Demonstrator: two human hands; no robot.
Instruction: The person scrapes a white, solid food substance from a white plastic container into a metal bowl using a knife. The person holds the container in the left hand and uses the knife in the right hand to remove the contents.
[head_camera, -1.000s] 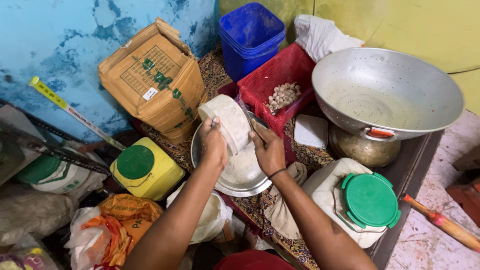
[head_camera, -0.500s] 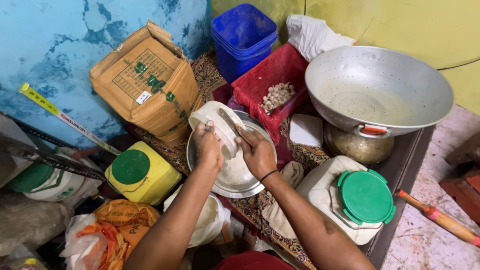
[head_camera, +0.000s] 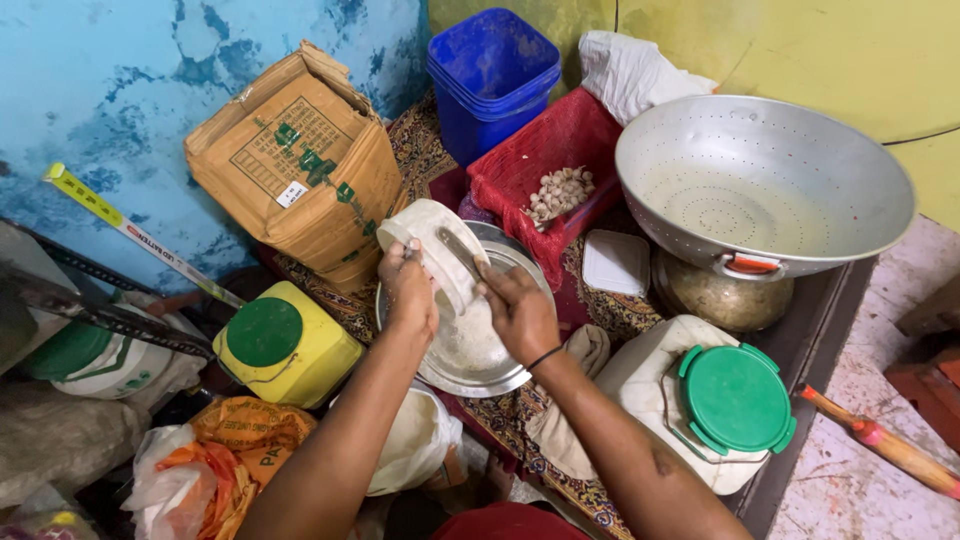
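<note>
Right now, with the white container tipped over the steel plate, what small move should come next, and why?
Probably keep scraping downward: the left hand tilts the white plastic container over the round steel plate, and the right hand works a thin metal tool inside it.

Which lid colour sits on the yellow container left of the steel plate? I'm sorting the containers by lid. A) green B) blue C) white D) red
A: the yellow container beside the steel plate carries a round green lid, much like the one on the white jug at the right.
</note>
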